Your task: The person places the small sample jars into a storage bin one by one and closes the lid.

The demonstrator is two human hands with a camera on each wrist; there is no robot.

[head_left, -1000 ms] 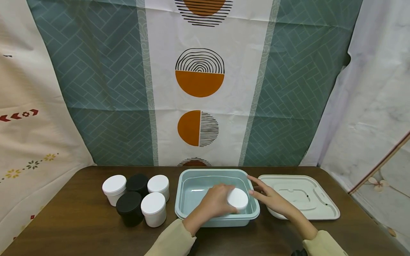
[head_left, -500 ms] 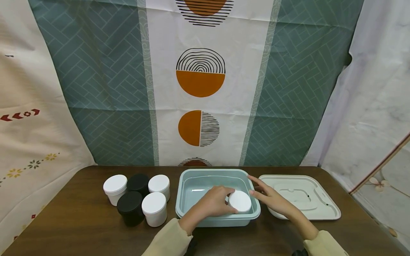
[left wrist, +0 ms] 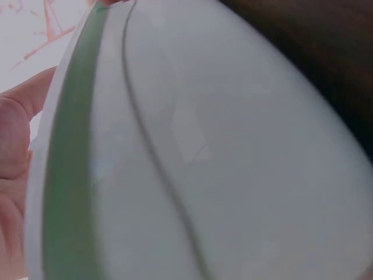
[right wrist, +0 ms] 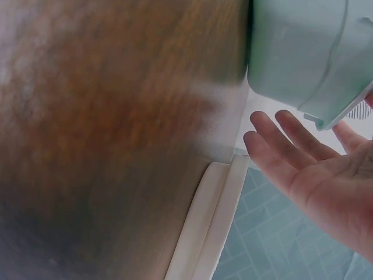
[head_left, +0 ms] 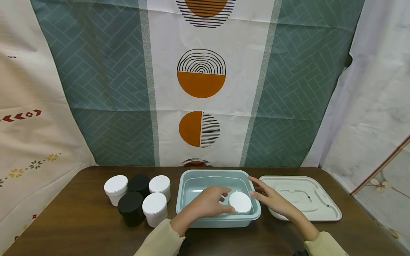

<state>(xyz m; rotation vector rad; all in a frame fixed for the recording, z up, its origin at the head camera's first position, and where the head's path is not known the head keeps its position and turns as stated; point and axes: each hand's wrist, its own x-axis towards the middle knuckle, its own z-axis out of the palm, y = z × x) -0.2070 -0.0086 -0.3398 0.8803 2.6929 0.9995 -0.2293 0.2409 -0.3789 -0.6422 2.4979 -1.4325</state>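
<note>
A white-lidded jar stands in the near right corner of a pale blue-green plastic bin. My left hand reaches over the bin's near rim, its fingers and thumb spread just left of the jar with a gap showing between. At the bin's right rim my right hand lies with extended fingers, fingertips right at the edge. The right wrist view shows that hand's loosely spread fingers beside the bin's outer wall. In the left wrist view the bin's wall hides most of the left hand.
Left of the bin, several lidded jars stand grouped: white ones and black ones. An off-white lid lies on the brown table at the right. Patterned cloth hangs behind the table.
The left hand has let go of the white-lidded jar and drawn back left, its fingers opening. The jar sits slightly farther right in the bin. The right hand stays at the rim.
</note>
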